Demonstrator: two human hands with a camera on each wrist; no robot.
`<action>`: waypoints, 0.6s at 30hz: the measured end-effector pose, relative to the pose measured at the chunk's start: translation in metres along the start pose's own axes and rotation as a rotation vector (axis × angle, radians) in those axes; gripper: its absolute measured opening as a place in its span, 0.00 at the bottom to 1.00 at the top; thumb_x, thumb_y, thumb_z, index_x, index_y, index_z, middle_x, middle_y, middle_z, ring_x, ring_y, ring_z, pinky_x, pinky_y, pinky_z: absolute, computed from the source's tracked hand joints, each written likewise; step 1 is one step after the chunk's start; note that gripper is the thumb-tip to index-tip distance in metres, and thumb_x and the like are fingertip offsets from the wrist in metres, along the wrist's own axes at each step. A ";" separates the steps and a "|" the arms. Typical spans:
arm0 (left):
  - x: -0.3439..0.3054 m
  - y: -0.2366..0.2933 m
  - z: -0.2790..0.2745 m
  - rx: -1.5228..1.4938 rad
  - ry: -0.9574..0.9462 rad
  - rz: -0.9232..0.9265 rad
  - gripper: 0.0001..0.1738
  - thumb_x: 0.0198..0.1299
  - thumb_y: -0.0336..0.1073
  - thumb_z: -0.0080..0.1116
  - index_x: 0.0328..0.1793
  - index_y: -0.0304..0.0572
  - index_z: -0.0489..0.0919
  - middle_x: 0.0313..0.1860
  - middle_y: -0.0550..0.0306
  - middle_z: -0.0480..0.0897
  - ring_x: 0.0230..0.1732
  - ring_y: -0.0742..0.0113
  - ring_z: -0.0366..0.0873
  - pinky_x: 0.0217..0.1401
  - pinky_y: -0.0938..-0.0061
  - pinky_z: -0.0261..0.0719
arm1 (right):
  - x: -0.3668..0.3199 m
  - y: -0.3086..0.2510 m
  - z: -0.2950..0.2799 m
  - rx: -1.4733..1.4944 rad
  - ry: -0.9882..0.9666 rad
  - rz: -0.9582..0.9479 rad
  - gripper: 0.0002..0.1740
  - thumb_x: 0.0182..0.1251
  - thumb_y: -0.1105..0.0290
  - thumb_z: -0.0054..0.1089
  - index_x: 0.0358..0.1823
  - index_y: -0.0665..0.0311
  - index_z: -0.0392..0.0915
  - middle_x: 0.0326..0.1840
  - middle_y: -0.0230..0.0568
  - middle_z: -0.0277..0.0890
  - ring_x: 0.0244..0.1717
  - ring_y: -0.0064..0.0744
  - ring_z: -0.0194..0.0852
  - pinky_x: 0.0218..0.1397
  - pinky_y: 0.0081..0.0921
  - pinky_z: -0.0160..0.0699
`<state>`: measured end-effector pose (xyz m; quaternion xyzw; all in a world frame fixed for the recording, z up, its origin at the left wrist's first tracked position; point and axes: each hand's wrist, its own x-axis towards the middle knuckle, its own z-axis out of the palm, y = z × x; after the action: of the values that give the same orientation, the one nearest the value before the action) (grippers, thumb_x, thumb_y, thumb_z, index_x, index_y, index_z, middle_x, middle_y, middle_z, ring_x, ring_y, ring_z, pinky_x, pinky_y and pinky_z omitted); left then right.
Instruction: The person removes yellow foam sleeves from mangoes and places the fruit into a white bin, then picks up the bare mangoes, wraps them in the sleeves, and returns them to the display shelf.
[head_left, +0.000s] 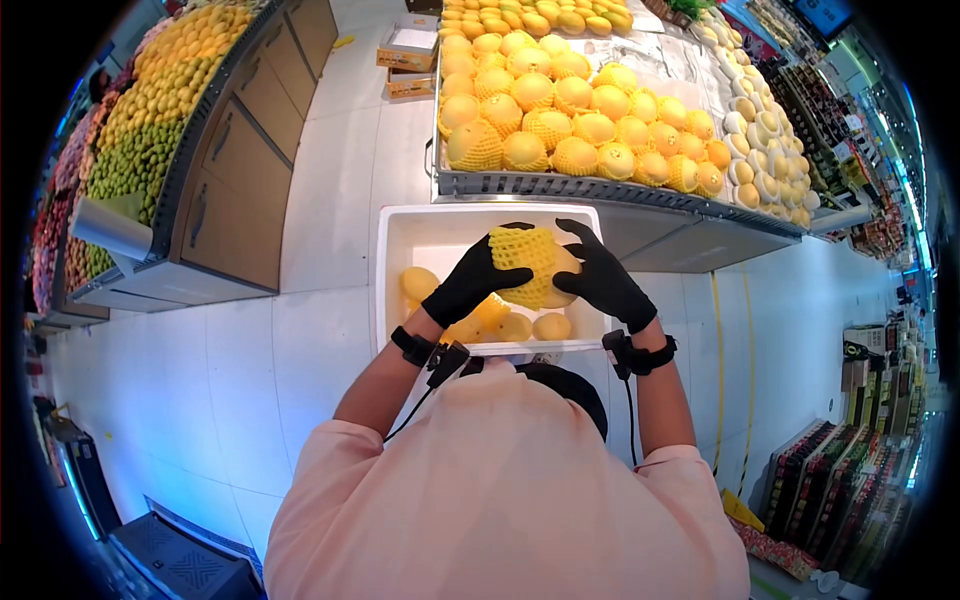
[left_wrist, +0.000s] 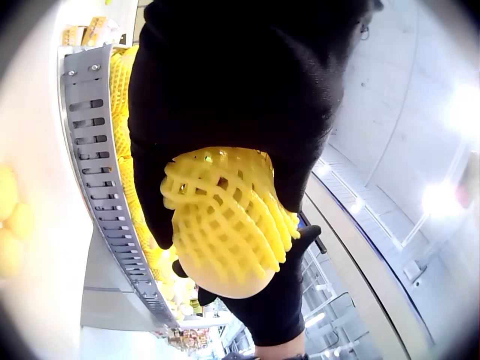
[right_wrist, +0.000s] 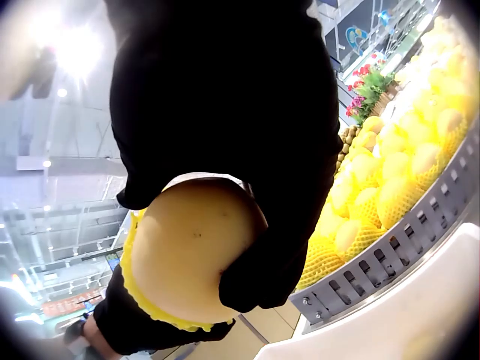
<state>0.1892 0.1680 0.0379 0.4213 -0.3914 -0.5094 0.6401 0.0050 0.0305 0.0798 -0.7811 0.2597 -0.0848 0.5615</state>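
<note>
Over a white foam box (head_left: 384, 270), two black-gloved hands hold a pale yellow melon (right_wrist: 191, 240). A yellow foam net (head_left: 527, 262) covers much of the fruit, and one end is bare. My left hand (head_left: 474, 278) grips the netted side, fingers and thumb spread around it. On the other side, my right hand (head_left: 608, 285) holds the bare end, its thumb and fingers bent around the skin in the right wrist view. Inside the box below lie several loose yellow melons (head_left: 420, 283), partly hidden by the hands.
Ahead of the box stands a display bin with a grey slotted edge (head_left: 600, 190), heaped with netted melons (head_left: 530, 92). Paler fruit (head_left: 750, 150) fills its right side. A fruit stand (head_left: 225, 170) is at the left, and cartons (head_left: 408, 65) sit on the floor behind.
</note>
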 end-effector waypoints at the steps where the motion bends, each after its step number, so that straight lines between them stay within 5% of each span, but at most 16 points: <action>1: 0.000 -0.004 -0.002 -0.107 0.032 -0.021 0.34 0.57 0.31 0.66 0.69 0.35 0.65 0.61 0.54 0.75 0.60 0.69 0.73 0.63 0.73 0.72 | 0.000 0.001 -0.001 0.083 -0.009 -0.002 0.45 0.54 0.66 0.73 0.72 0.57 0.56 0.58 0.49 0.71 0.54 0.38 0.74 0.57 0.31 0.76; 5: -0.004 -0.009 -0.006 -0.471 0.096 -0.167 0.35 0.56 0.29 0.66 0.69 0.37 0.65 0.62 0.54 0.75 0.61 0.67 0.72 0.63 0.72 0.73 | 0.000 0.000 0.000 0.205 -0.032 0.038 0.38 0.59 0.72 0.68 0.70 0.59 0.60 0.59 0.46 0.70 0.53 0.33 0.74 0.54 0.27 0.78; 8: -0.003 -0.010 -0.004 -0.464 0.072 -0.080 0.34 0.58 0.29 0.65 0.70 0.38 0.65 0.60 0.55 0.75 0.60 0.67 0.72 0.63 0.72 0.74 | -0.001 -0.010 0.004 0.304 -0.025 0.060 0.36 0.59 0.73 0.67 0.68 0.60 0.62 0.61 0.45 0.69 0.54 0.31 0.74 0.55 0.26 0.78; 11: -0.003 -0.003 0.000 -0.074 0.033 0.019 0.32 0.60 0.30 0.63 0.70 0.38 0.65 0.58 0.56 0.76 0.60 0.69 0.72 0.63 0.72 0.73 | 0.000 -0.005 0.009 0.182 0.028 -0.072 0.36 0.58 0.72 0.68 0.68 0.61 0.63 0.62 0.43 0.68 0.57 0.32 0.73 0.58 0.28 0.76; 15: 0.001 0.006 0.001 -0.159 0.067 -0.001 0.27 0.62 0.33 0.62 0.66 0.38 0.68 0.55 0.57 0.77 0.57 0.71 0.73 0.61 0.74 0.73 | 0.002 0.005 0.008 -0.027 0.105 -0.248 0.37 0.55 0.70 0.70 0.67 0.63 0.65 0.63 0.43 0.69 0.59 0.34 0.71 0.63 0.29 0.72; 18: 0.004 0.000 -0.007 -0.135 0.164 -0.054 0.21 0.62 0.34 0.63 0.59 0.38 0.72 0.52 0.58 0.78 0.54 0.73 0.74 0.58 0.76 0.74 | 0.000 0.011 0.012 0.102 0.198 -0.190 0.37 0.51 0.70 0.69 0.65 0.67 0.66 0.62 0.45 0.71 0.61 0.34 0.69 0.65 0.30 0.66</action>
<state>0.1966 0.1655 0.0362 0.4281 -0.2908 -0.5156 0.6829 0.0066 0.0375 0.0650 -0.7603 0.2342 -0.2274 0.5616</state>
